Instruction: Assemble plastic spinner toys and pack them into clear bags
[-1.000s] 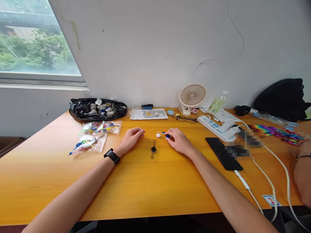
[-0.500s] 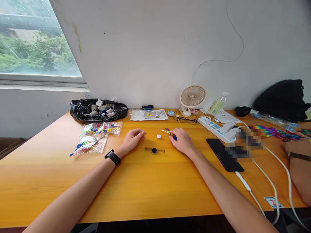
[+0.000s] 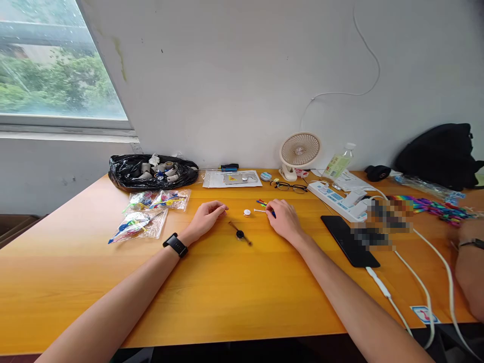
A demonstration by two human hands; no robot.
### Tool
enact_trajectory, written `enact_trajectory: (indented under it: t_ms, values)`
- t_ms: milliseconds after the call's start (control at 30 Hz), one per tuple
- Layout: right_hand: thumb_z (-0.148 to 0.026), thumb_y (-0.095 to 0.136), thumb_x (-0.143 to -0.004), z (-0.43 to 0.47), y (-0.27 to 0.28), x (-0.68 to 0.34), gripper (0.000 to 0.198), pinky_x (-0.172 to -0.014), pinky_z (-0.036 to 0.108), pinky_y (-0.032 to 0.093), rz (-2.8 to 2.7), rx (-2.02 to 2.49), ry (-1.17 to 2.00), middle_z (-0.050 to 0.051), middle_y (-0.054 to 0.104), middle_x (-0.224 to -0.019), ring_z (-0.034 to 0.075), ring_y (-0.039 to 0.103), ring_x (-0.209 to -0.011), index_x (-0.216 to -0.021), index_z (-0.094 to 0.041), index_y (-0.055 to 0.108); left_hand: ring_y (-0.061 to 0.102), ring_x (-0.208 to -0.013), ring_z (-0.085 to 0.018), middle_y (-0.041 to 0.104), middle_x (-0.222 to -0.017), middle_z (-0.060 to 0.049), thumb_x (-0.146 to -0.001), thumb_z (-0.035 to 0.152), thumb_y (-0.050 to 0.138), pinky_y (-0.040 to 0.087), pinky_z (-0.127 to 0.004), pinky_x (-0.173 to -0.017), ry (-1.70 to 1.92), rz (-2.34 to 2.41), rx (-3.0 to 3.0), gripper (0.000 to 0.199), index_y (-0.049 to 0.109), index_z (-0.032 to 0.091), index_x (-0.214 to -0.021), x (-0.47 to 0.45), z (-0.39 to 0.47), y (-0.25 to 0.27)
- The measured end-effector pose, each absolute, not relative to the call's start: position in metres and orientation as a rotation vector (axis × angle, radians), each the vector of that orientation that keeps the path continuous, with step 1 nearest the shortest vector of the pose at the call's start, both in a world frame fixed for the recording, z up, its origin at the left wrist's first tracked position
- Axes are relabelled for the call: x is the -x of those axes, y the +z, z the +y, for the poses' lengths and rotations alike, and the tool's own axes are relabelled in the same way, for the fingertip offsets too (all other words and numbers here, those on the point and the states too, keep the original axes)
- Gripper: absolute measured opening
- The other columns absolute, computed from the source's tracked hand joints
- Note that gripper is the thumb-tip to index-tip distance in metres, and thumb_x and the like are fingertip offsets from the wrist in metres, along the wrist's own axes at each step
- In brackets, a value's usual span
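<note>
On the table's left-middle rests my left hand (image 3: 207,218), loosely curled with nothing visible in it. My right hand (image 3: 284,217) lies to the right with bent fingers over the end of a thin white stick (image 3: 260,210). A bit of a blue piece (image 3: 273,214) shows under those fingers; the rest is hidden. Small coloured pieces (image 3: 261,203) lie just beyond the stick. Between my hands stands a small white round part (image 3: 247,213). Nearer to me is a black round piece (image 3: 239,234) with two thin, motion-blurred arms, touched by neither hand.
Plastic packets (image 3: 138,225) of coloured parts lie left, before a black bag (image 3: 117,174). Behind are a screwdriver (image 3: 229,167), a fan (image 3: 300,150) and glasses (image 3: 289,187). A power strip (image 3: 333,199), phone (image 3: 346,239) and another person's arm (image 3: 469,272) are at right.
The black piece's arms have turned from roughly level to slanting. By my right fingers, the white stick has shifted nearer to me and the coloured pieces show more. My left hand stays put.
</note>
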State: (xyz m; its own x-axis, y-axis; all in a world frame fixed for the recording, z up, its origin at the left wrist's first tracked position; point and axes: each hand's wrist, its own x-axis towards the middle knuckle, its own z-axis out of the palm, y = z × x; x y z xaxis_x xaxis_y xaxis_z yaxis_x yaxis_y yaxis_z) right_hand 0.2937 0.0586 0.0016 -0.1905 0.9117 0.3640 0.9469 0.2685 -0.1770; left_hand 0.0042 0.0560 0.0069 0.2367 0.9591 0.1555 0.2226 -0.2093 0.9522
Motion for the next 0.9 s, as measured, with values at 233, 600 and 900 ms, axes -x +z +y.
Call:
enact_trajectory:
  t_ms: [233, 600, 900]
  values:
    - [-0.018, 0.051, -0.102, 0.058, 0.002, -0.291, 0.010, -0.081, 0.039, 0.037, -2.119, 1.567, -0.162, 0.008, 0.073, -0.101, 0.026, 0.061, -0.096, -0.099, -0.020, 0.061, 0.066, -0.088, -0.024, 0.074, -0.089, -0.007, -0.090, 0.059, 0.064, 0.049, -0.032, -0.082, 1.027, 1.133, -1.637, 0.045, 0.074, 0.016, -0.090, -0.004, 0.056, 0.007]
    - [-0.020, 0.037, -0.107, 0.054, 0.006, -0.281, 0.019, -0.089, 0.041, 0.048, -1.977, 1.119, -0.009, 0.011, 0.065, -0.104, 0.027, 0.061, -0.097, -0.114, -0.021, 0.054, 0.065, -0.087, -0.023, 0.073, -0.088, -0.006, -0.092, 0.058, 0.062, 0.048, -0.032, -0.081, 1.009, 1.124, -1.670, 0.045, 0.073, 0.015, -0.091, -0.004, 0.059, 0.003]
    - [-0.015, 0.047, -0.102, 0.054, 0.004, -0.280, 0.016, -0.089, 0.039, 0.049, -2.026, 1.075, 0.088, 0.008, 0.068, -0.099, 0.026, 0.064, -0.097, -0.103, -0.022, 0.061, 0.065, -0.086, -0.022, 0.073, -0.088, -0.006, -0.093, 0.055, 0.061, 0.048, -0.031, -0.079, 0.997, 1.136, -1.706, 0.042, 0.073, 0.015, -0.091, -0.004, 0.059, 0.002]
